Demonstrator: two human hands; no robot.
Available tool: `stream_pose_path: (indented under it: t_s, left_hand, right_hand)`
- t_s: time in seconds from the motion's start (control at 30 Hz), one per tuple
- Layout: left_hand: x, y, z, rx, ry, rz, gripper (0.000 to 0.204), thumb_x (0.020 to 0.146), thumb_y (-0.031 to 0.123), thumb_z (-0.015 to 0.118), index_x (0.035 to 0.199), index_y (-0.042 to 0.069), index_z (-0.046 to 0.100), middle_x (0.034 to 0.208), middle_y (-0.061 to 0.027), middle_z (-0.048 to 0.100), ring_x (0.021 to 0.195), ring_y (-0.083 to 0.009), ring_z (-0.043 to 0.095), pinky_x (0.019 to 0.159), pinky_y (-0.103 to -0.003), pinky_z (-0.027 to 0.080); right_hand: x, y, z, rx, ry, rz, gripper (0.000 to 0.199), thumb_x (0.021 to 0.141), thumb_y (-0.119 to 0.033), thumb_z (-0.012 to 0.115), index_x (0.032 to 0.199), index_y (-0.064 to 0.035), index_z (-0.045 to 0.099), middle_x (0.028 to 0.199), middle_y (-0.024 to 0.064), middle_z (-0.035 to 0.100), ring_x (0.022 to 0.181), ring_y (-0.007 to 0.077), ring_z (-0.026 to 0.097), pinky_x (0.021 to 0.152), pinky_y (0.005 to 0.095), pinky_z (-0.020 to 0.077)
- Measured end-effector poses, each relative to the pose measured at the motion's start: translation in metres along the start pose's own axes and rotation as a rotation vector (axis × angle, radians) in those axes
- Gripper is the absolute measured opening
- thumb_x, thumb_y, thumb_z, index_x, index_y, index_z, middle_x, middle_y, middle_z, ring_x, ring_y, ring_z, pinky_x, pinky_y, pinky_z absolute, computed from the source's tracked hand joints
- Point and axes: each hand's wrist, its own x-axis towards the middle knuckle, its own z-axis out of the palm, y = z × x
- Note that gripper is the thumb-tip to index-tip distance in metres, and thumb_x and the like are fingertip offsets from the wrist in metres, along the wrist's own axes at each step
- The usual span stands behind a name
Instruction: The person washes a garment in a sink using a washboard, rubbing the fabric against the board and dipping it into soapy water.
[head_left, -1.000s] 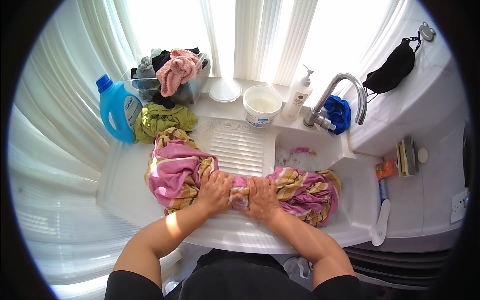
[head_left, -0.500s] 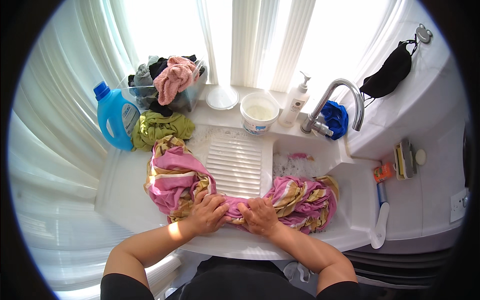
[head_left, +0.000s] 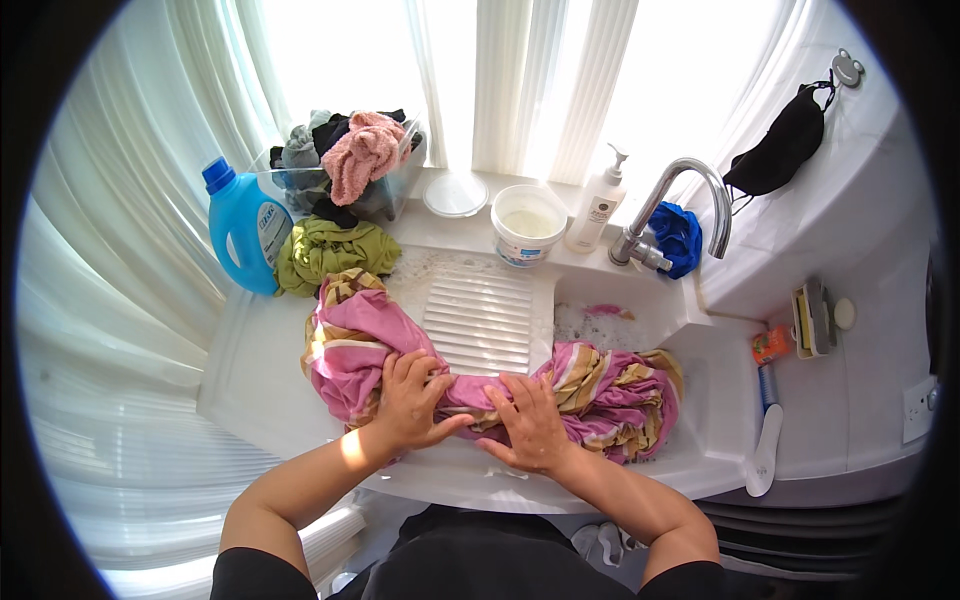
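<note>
A wet pink, tan and white striped cloth lies twisted along the front of the white laundry sink. Its left bunch rests beside the ribbed washboard, while the right bunch hangs over the basin. My left hand is spread on the cloth left of its narrow middle, thumb pointing right. On the other side of that middle, my right hand lies with fingers stretched over the cloth and thumb pointing left. Suds and a bit of pink cloth show in the basin.
A blue detergent bottle, a green cloth and a clear bin of clothes stand back left. Behind the washboard are a white tub, a round lid, a pump bottle and the curved faucet. A brush lies right.
Both hands have loosened from gripping the cloth's narrow middle and now lie on it with fingers spread. The view has shifted slightly, so everything sits a little further right.
</note>
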Motion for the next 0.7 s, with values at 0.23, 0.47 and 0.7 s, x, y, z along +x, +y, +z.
stream_pose_path:
  t_s: [0.23, 0.47, 0.7]
  left_hand:
    - [0.043, -0.053, 0.09, 0.158, 0.142, -0.33, 0.028, 0.076, 0.029, 0.07, 0.056, 0.011, 0.062, 0.069, -0.0081, 0.061, 0.073, -0.0308, 0.058, 0.066, -0.045, 0.039]
    - [0.036, -0.027, 0.048, 0.124, -0.274, -0.434, 0.052, 0.081, 0.057, 0.065, 0.092, 0.007, 0.074, 0.113, -0.0222, 0.061, 0.117, -0.0453, 0.045, 0.1, -0.057, 0.033]
    - [-0.01, 0.018, 0.013, 0.118, -0.084, -0.072, 0.047, 0.078, 0.051, 0.07, 0.101, 0.01, 0.068, 0.116, -0.0147, 0.056, 0.115, -0.0401, 0.045, 0.098, -0.054, 0.032]
  right_hand:
    - [0.088, 0.032, 0.047, -0.095, -0.109, 0.417, 0.033, 0.087, -0.034, 0.055, 0.098, -0.0042, 0.063, 0.098, 0.0136, 0.062, 0.096, 0.0338, 0.059, 0.086, 0.051, 0.0442]
    - [0.066, 0.021, 0.011, 0.033, -0.299, 0.28, 0.063, 0.08, -0.043, 0.066, 0.13, -0.0073, 0.055, 0.125, 0.0199, 0.053, 0.116, 0.0358, 0.05, 0.094, 0.0503, 0.039]
    - [-0.003, -0.005, 0.028, -0.245, 0.17, -0.103, 0.083, 0.07, -0.057, 0.074, 0.133, -0.0103, 0.046, 0.121, 0.0162, 0.051, 0.112, 0.0336, 0.048, 0.094, 0.0508, 0.0355]
